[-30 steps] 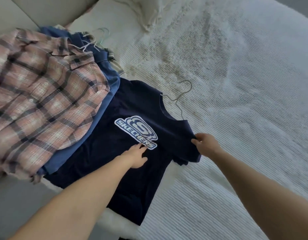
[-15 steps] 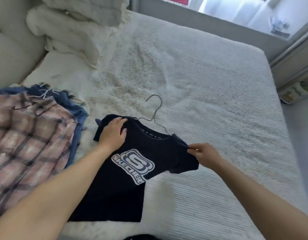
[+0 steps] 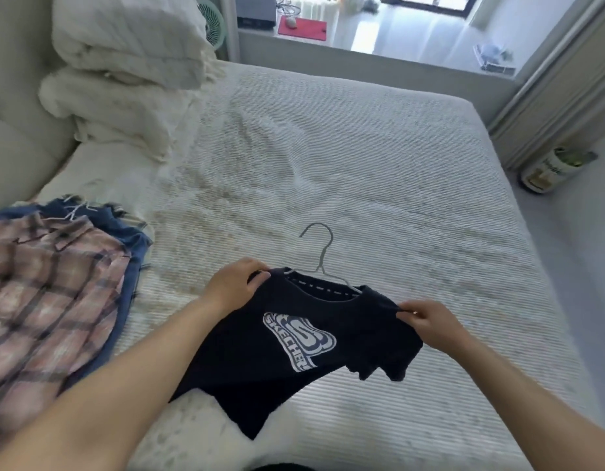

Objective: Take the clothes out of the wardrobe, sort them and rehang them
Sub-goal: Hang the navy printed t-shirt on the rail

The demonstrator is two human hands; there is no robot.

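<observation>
Most of the hanger (image 3: 319,253) is hidden inside the tee (image 3: 345,321); I see only its hook and a bit of wire running into the collar. The tee's left sleeve is covered by my left hand (image 3: 235,283) and forearm, and its hem drops out of sight behind that arm. The white logo (image 3: 299,338) is creased, so the lettering reads only in part. At the left edge the plaid shirt (image 3: 46,300) is cut off by the frame and blurred, and it lies over a blue garment (image 3: 131,246) of which only a strip shows. Pale hanger tips poke out above that pile, too smeared to count. Something dark sits at the bottom edge, too little of it to name.

The tee is between my hands, in front of me over the near part of the bed (image 3: 362,164), to the right of the plaid pile and apart from it. My left hand grips the left shoulder, fingers curled over the fabric beside the collar. My right hand (image 3: 427,321) pinches the right shoulder seam between thumb and fingers, above the right sleeve, which hangs down. The shoulders look lifted a little; the lower part lies on the cover. The hook points away from me. Folded white bedding (image 3: 124,62) is stacked at the far left of the bed, well away from the tee.
</observation>
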